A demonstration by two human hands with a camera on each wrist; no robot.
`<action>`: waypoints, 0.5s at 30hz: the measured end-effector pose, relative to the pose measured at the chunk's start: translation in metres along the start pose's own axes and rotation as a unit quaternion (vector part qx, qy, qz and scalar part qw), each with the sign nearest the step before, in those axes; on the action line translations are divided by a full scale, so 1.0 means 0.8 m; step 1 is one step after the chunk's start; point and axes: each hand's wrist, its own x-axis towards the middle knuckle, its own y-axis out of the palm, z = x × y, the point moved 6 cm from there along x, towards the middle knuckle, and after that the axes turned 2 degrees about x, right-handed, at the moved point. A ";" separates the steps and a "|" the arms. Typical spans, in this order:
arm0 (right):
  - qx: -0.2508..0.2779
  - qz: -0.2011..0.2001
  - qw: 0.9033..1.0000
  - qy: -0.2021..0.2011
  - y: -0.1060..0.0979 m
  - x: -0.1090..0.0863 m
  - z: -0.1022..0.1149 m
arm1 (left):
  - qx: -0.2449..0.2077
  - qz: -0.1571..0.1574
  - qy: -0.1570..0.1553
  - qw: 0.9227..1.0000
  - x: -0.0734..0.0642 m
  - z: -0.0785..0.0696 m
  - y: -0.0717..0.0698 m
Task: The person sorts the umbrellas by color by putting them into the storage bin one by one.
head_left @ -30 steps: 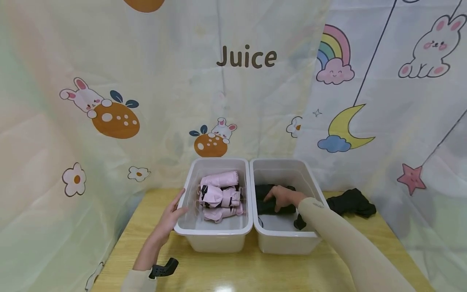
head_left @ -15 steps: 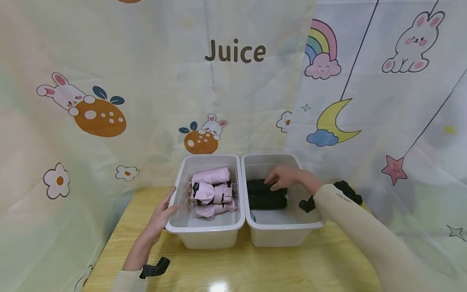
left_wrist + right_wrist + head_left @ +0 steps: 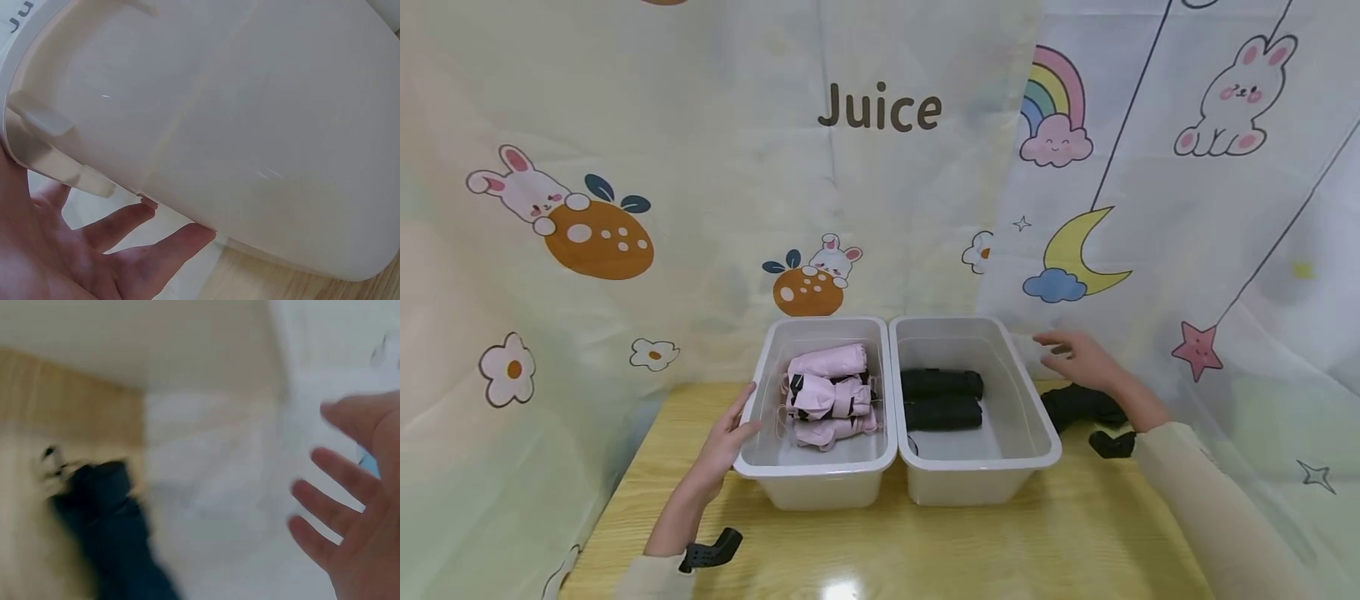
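Note:
My left hand [image 3: 722, 440] rests against the left side of a white plastic bin [image 3: 815, 468], fingers fairly straight. In the left wrist view, several fingertips [image 3: 199, 234] touch the bin's outer wall just below its rim. Inside this bin lie several pink folded umbrellas [image 3: 829, 397] with black details. A second white bin [image 3: 985, 463] stands beside it, holding two black folded umbrellas [image 3: 943, 413] side by side. My right hand [image 3: 1082, 360] hovers with spread fingers, holding nothing, beyond that bin's right rim. Below it on the table lies another black folded umbrella [image 3: 122, 531], blurred in the right wrist view.
The bins stand together on a light wooden table [image 3: 880, 550]. A printed curtain [image 3: 722, 167] with rabbits and fruit hangs close behind them and along both sides. A black wrist camera [image 3: 713, 550] is strapped at my left sleeve.
My right hand has let go of the black umbrella in the right bin, lifted out and moved right, over the umbrella on the table. The left hand keeps its place at the left bin.

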 end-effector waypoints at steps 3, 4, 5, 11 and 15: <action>-0.030 0.002 0.998 0.047 0.000 -0.023 -0.051 | -0.002 -0.001 0.001 1.000 0.009 -0.003 0.006; -0.045 0.009 0.997 0.059 0.001 -0.029 -0.066 | -0.002 -0.003 0.003 1.000 0.012 -0.005 0.008; -0.058 0.018 0.996 0.068 0.004 -0.034 -0.081 | -0.003 -0.004 0.006 1.000 0.015 -0.007 0.009; -0.135 0.076 0.981 0.114 0.034 -0.058 -0.150 | -0.012 -0.002 0.011 1.000 0.026 -0.014 0.013; -0.181 0.073 0.972 0.128 0.048 -0.065 -0.167 | -0.017 -0.007 0.006 1.000 0.030 -0.014 0.012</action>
